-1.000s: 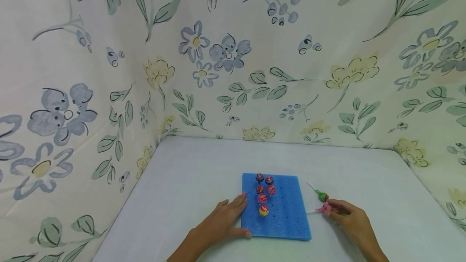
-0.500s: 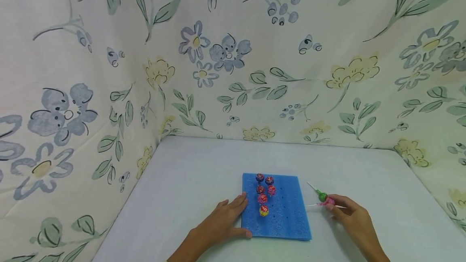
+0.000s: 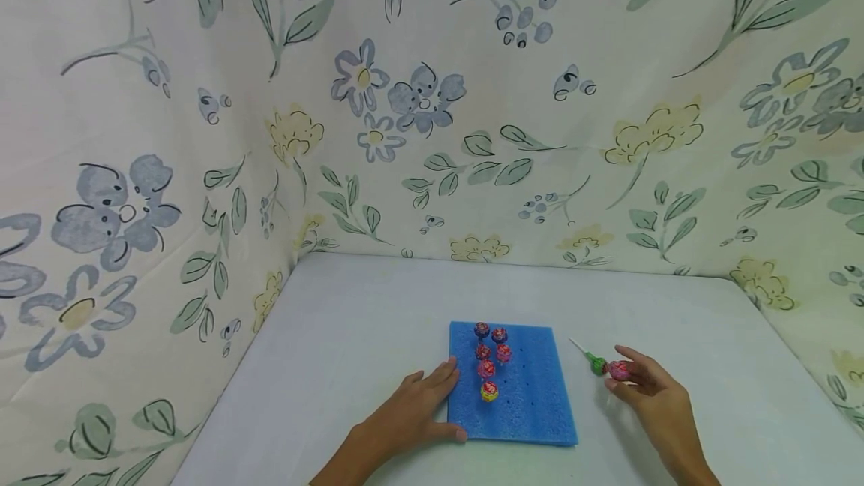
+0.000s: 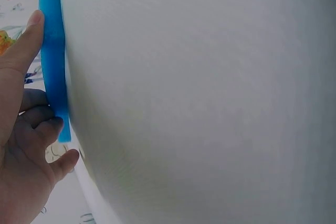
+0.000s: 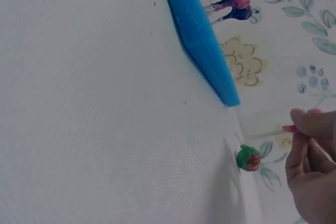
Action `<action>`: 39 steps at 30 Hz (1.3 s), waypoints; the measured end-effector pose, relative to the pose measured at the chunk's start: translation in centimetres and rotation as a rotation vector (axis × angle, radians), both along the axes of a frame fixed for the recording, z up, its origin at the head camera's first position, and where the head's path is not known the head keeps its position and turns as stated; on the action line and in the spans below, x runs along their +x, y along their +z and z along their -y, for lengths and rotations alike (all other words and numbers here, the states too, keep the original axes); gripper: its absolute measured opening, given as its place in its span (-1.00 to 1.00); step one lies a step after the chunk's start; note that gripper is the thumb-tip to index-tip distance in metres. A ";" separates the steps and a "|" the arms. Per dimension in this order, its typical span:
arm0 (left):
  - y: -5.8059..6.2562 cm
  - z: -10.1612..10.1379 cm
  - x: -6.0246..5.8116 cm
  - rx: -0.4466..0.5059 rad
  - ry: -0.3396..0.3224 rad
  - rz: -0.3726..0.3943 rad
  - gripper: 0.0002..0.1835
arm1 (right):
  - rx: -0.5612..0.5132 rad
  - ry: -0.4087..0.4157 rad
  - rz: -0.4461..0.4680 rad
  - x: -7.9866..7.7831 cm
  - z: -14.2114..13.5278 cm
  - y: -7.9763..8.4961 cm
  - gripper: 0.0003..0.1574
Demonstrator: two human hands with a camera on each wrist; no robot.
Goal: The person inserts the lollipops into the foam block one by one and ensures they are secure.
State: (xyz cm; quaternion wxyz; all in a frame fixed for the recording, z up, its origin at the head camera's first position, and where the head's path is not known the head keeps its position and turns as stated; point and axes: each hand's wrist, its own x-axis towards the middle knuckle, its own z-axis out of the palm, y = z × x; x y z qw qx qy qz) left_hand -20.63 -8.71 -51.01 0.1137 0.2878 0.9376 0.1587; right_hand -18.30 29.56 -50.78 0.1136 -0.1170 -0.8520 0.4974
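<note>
My left hand (image 3: 421,411) rests at the left edge of a blue foam board (image 3: 543,396), fingers along its side and thumb at the near left corner. In the left wrist view its fingers lie relaxed against the foam edge. To the right of the board, my right hand (image 3: 655,392) pinches a pink-wrapped lollipop (image 3: 618,370) between thumb and fingers. The right wrist view shows its pink wrapper (image 5: 289,128) at the fingertips, raised over the table. Beside it lies a green lollipop (image 3: 598,365), its white stick pointing up and left.
Several wrapped lollipops stand upright in the board's left half, among them a yellow-and-red one (image 3: 489,391) and a dark one (image 3: 481,329). Small holes dot the board's right part. Floral cloth (image 3: 432,133) surrounds the white table (image 3: 378,306) at the back and sides.
My right hand has picked up the pink lollipop and shifted it slightly right and up; its stick no longer shows in the head view. The left hand and board have stayed still.
</note>
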 end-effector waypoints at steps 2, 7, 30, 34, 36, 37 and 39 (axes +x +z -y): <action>0.0 0.0 0.0 0.000 -0.001 0.000 0.07 | 0.017 -0.008 0.000 0.0 0.1 0.0 -0.30; -0.1 0.0 0.0 0.000 -0.003 0.002 0.07 | -0.009 0.019 -0.032 0.2 0.5 0.3 -0.26; 0.0 0.0 -0.1 0.005 -0.006 0.002 0.06 | -0.108 0.115 -0.043 -0.4 4.4 0.6 -0.72; 0.0 0.1 -0.1 0.005 -0.009 -0.002 0.06 | -0.117 0.146 -0.053 -0.5 5.3 0.4 -0.79; 0.0 0.1 -0.1 0.007 -0.009 -0.001 0.06 | -0.119 0.157 -0.054 -0.6 5.8 0.2 -0.81; 0.0 0.1 -0.1 0.008 -0.008 0.000 0.07 | -0.116 0.161 -0.055 -0.7 6.1 0.1 -0.83; -0.1 0.1 -0.1 0.009 -0.009 0.001 0.07 | -0.113 0.167 -0.047 -0.8 6.5 0.1 -0.84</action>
